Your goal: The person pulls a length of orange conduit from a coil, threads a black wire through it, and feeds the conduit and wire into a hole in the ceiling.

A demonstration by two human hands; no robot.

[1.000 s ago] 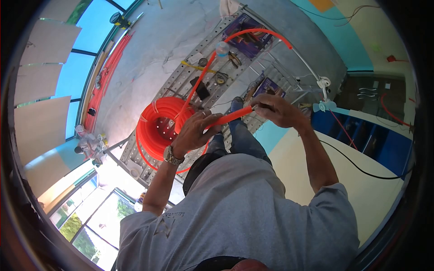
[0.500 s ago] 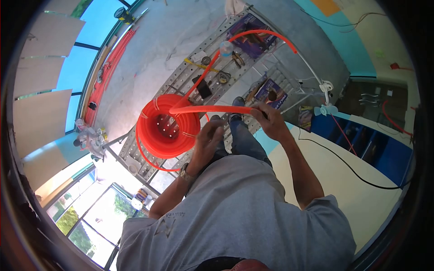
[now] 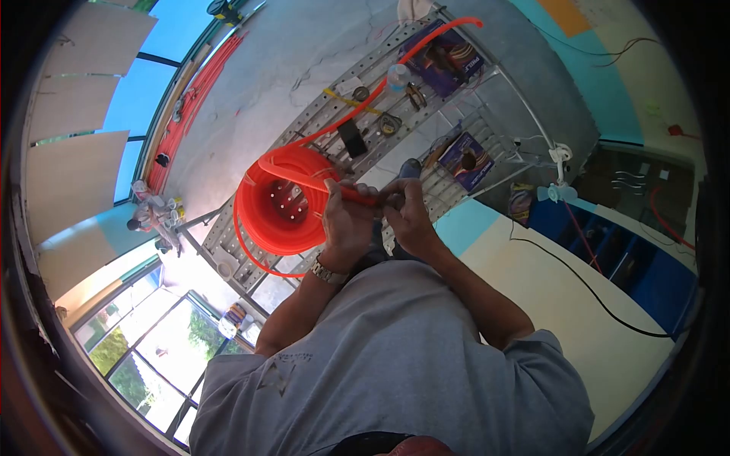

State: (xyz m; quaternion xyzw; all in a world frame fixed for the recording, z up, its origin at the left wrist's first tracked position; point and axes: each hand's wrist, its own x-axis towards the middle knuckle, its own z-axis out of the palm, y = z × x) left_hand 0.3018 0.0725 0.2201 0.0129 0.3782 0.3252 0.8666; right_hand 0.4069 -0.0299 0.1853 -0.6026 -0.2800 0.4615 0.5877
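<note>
A large coil of orange corrugated conduit [image 3: 255,220] lies on the perforated metal platform in front of me, left of centre. One length of conduit [image 3: 308,180] comes off the coil towards my body. My left hand [image 3: 348,228], with a metal-band watch on the wrist, is closed around this length near its end. Close beside it, my right hand [image 3: 413,220] has its fingers pinched at the tip of the same length. The exact tip is hidden by the fingers. Another stretch of conduit [image 3: 334,125] arches across the platform to a free end at upper right.
On the perforated platform [image 3: 220,247] lie a tape measure [image 3: 389,124], a flat black object [image 3: 352,139], pliers [image 3: 415,95] and a printed box [image 3: 445,61]. A second box [image 3: 465,159] sits lower. A fan [image 3: 557,192] stands right. Another person [image 3: 152,220] is far left.
My right hand has moved left with the conduit end, towards my left hand. My left hand has risen and closed on the conduit. The view has shifted slightly.
</note>
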